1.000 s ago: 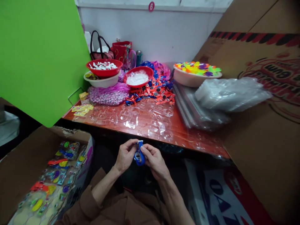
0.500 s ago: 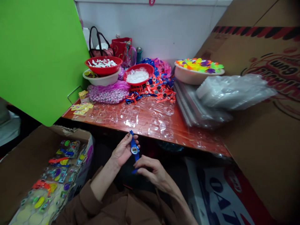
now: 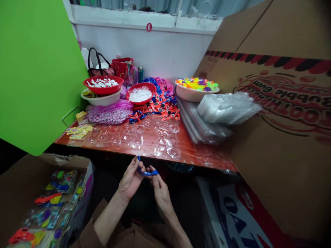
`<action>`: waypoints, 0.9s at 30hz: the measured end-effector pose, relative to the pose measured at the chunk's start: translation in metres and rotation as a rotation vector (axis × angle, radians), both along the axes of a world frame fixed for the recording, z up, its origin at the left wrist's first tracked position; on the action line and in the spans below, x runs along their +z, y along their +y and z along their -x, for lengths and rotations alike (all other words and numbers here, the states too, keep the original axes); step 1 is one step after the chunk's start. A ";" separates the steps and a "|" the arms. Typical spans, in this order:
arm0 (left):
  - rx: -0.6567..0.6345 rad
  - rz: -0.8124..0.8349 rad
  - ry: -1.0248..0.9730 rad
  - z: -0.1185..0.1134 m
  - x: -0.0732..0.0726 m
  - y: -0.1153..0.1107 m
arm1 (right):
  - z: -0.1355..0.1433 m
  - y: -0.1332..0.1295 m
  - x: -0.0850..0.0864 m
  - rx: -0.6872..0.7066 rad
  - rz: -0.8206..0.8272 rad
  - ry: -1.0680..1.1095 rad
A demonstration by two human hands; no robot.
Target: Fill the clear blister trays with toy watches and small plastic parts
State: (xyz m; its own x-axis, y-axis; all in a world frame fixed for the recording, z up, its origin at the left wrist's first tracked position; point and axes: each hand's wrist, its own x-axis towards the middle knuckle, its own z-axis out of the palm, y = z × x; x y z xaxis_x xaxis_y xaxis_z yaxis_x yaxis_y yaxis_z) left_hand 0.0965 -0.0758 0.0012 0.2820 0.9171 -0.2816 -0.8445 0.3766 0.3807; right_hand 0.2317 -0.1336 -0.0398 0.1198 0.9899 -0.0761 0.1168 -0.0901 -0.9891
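A blue toy watch (image 3: 148, 173) is stretched between my two hands, just in front of the table's near edge. My left hand (image 3: 130, 179) pinches one end of its strap, which points upward. The other strap end is between the thumb and fingers of my right hand (image 3: 159, 189). The strap bends in a curve, and its dial is turned out of sight. Beyond my hands, clear plastic blister trays (image 3: 137, 137) lie on the red-brown table (image 3: 191, 151).
Red bowls (image 3: 141, 93) of small white and clear parts stand at the back, beside orange and blue toy watches (image 3: 165, 105). Bagged clear plastic (image 3: 227, 108) sits right, below a cream bowl (image 3: 196, 94). At lower left is a carton (image 3: 86, 193) of packed toys. A green board (image 3: 38, 75) rises left.
My right hand has brought its strap end upward, so the watch has gone from hanging straight with its dial showing to a bent curve. The view has tilted up and shifted right.
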 end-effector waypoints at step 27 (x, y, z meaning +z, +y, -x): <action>0.129 0.036 0.547 -0.003 -0.035 -0.019 | 0.002 -0.006 0.026 0.303 -0.519 -0.219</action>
State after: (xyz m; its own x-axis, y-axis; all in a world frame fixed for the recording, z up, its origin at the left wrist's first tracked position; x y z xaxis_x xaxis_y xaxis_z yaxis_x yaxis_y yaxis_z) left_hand 0.0993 -0.0948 -0.0339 -0.0277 0.9218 -0.3866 -0.5681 0.3037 0.7649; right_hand 0.2292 -0.1400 -0.0135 -0.2128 0.8838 0.4168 0.2660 0.4628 -0.8456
